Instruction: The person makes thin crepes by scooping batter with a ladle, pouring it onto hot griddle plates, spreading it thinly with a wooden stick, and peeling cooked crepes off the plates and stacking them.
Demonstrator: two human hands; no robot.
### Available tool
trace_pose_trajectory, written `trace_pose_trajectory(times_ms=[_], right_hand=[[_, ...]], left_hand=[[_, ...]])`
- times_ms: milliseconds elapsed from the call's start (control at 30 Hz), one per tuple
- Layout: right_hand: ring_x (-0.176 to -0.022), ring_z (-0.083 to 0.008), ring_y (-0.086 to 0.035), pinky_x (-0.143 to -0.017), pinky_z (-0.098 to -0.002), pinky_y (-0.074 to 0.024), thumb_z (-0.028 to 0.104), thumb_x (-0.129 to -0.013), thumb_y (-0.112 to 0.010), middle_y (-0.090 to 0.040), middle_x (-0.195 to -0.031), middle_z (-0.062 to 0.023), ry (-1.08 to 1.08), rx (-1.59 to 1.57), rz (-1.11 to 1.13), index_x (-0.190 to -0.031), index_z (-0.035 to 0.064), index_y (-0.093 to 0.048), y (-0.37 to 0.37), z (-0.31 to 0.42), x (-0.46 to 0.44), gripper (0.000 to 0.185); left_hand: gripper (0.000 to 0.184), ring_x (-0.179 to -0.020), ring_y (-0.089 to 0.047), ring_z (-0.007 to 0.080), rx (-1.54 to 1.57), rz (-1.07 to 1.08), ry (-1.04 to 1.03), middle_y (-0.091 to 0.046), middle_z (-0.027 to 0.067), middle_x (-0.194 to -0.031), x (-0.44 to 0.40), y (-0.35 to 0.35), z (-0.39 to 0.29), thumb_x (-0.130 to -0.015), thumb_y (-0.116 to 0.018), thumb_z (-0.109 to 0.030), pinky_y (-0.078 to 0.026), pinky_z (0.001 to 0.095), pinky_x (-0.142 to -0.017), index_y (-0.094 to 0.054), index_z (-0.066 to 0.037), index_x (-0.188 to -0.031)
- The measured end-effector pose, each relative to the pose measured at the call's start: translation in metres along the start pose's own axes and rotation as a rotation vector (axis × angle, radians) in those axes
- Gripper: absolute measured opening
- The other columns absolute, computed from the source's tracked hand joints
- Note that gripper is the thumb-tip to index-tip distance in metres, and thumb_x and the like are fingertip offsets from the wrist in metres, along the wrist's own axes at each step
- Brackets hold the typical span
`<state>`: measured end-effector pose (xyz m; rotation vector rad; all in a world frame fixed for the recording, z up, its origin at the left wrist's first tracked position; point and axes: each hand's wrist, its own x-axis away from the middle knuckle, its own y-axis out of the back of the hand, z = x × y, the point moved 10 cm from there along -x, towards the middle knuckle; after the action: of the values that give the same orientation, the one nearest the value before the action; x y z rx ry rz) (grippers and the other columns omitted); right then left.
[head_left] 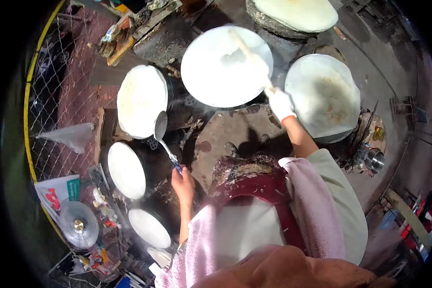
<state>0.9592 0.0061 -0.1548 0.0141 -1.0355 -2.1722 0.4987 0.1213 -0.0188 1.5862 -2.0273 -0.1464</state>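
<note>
My left hand (183,183) is closed around the wrapped handle of a metal ladle (161,126). The ladle's bowl hangs by the lower right edge of a round, pale flatbread sheet (141,100). In a white glove with an orange cuff, my right hand (281,103) grips a long wooden spreader (260,68). It reaches over the middle round griddle (201,72), which is coated with white batter. The spreader's far end is blurred against the bright surface. Right beside the gloved hand lies another large pale sheet (321,89), browned in patches, its edge overhanging.
Two smaller white rounds, one upper (126,170) and one lower (149,227), curve down my left side. Another sheet-covered griddle (297,14) stands at the back. A metal pot (373,160) sits at right. A glass lid (78,224) lies near the wire fence (57,108).
</note>
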Motion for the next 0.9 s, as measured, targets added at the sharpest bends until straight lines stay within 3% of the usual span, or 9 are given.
trace_pose_trajectory(times_ms=[100,200,300,533,633,700,767,867,900], right_hand=[[-0.066,-0.036,-0.065,-0.059,-0.0439,-0.0497,0.049,-0.092,-0.052,-0.064,-0.072,-0.0209,0.041,0.183,0.078,-0.138,0.0126,-0.047,-0.025,-0.014,0.038,0.059],[-0.061,-0.0402,-0.062,-0.057,-0.0505,-0.0469,0.049,-0.093,-0.05,-0.063,-0.07,-0.023,-0.123,0.107,-0.018,-0.144,0.011,-0.035,-0.012,-0.034,0.025,0.066],[-0.076,-0.0403,-0.064,-0.065,-0.0501,-0.0487,0.043,-0.095,-0.047,-0.065,-0.087,-0.0265,-0.051,0.276,-0.156,-0.145,0.0084,-0.029,0.008,-0.001,-0.046,0.064],[-0.095,-0.0339,-0.065,-0.081,-0.0457,-0.0508,0.036,-0.095,-0.047,-0.06,-0.119,-0.0197,-0.032,0.41,-0.174,-0.141,0.0031,-0.031,0.041,0.068,-0.184,0.059],[-0.101,-0.0291,-0.063,-0.086,-0.0397,-0.0498,0.03,-0.096,-0.049,-0.059,-0.122,-0.02,0.219,0.342,-0.083,-0.141,0.0031,-0.036,0.021,0.114,-0.133,0.054],[-0.107,-0.0241,-0.06,-0.09,-0.0333,-0.048,0.024,-0.094,-0.058,-0.058,-0.125,-0.0186,0.496,-0.2,-0.208,-0.139,0.0032,-0.041,0.012,0.104,-0.081,0.053],[-0.109,-0.0205,-0.057,-0.093,-0.0301,-0.0457,0.017,-0.091,-0.063,-0.059,-0.124,-0.0156,0.199,-0.796,-0.093,-0.137,0.0028,-0.046,0.0,0.047,-0.042,0.051],[-0.071,-0.0094,-0.057,-0.061,-0.0225,-0.0462,0.015,-0.09,-0.066,-0.062,-0.086,-0.0017,-0.104,-0.943,-0.202,-0.129,0.007,-0.055,-0.015,-0.032,0.01,0.042],[-0.057,-0.0052,-0.053,-0.048,-0.0196,-0.0419,0.017,-0.09,-0.066,-0.059,-0.073,0.0031,-0.296,-1.006,0.008,-0.125,0.0089,-0.058,-0.017,-0.018,0.043,0.037]], left_hand=[[0.011,-0.04,-0.036,0.0054,-0.107,0.011,-0.069,-0.044,-0.0035,-0.059,-0.007,-0.006,-0.006,-0.098,-0.051,-0.014,-0.028,0.0215,-0.036,-0.051,-0.004,-0.101],[0.011,-0.04,-0.036,0.0058,-0.125,0.024,-0.111,-0.044,-0.0032,-0.058,-0.017,-0.01,-0.001,-0.098,-0.051,-0.014,-0.028,0.0218,-0.035,-0.051,-0.004,-0.101],[0.011,-0.04,-0.036,0.0058,-0.035,0.058,0.028,-0.044,-0.0031,-0.059,-0.005,-0.022,-0.024,-0.098,-0.051,-0.014,-0.028,0.0216,-0.036,-0.051,-0.004,-0.101],[0.009,-0.042,-0.035,0.0051,-0.171,-0.036,-0.088,-0.043,-0.0039,-0.061,0.002,0.007,-0.001,-0.098,-0.05,-0.012,-0.027,0.0211,-0.038,-0.051,-0.005,-0.102],[0.01,-0.042,-0.037,0.0052,-0.193,-0.031,-0.074,-0.044,-0.0036,-0.061,0.001,0.015,0.003,-0.098,-0.051,-0.014,-0.028,0.0215,-0.038,-0.051,-0.005,-0.102],[0.01,-0.042,-0.037,0.0054,-0.159,-0.013,-0.081,-0.045,-0.0035,-0.062,-0.006,0.011,-0.001,-0.098,-0.051,-0.014,-0.028,0.0216,-0.037,-0.051,-0.005,-0.102],[0.011,-0.041,-0.037,0.0054,-0.093,0.013,-0.116,-0.045,-0.0035,-0.061,-0.012,0.006,-0.013,-0.098,-0.051,-0.015,-0.028,0.0216,-0.036,-0.051,-0.005,-0.101],[0.01,-0.04,-0.037,0.0055,0.02,0.042,-0.101,-0.045,-0.0033,-0.061,-0.017,-0.004,-0.029,-0.098,-0.052,-0.016,-0.027,0.0215,-0.035,-0.051,-0.006,-0.099],[0.01,-0.04,-0.036,0.0055,0.06,0.048,-0.081,-0.045,-0.0032,-0.061,-0.018,-0.01,-0.034,-0.098,-0.052,-0.016,-0.027,0.0214,-0.035,-0.051,-0.006,-0.098]])
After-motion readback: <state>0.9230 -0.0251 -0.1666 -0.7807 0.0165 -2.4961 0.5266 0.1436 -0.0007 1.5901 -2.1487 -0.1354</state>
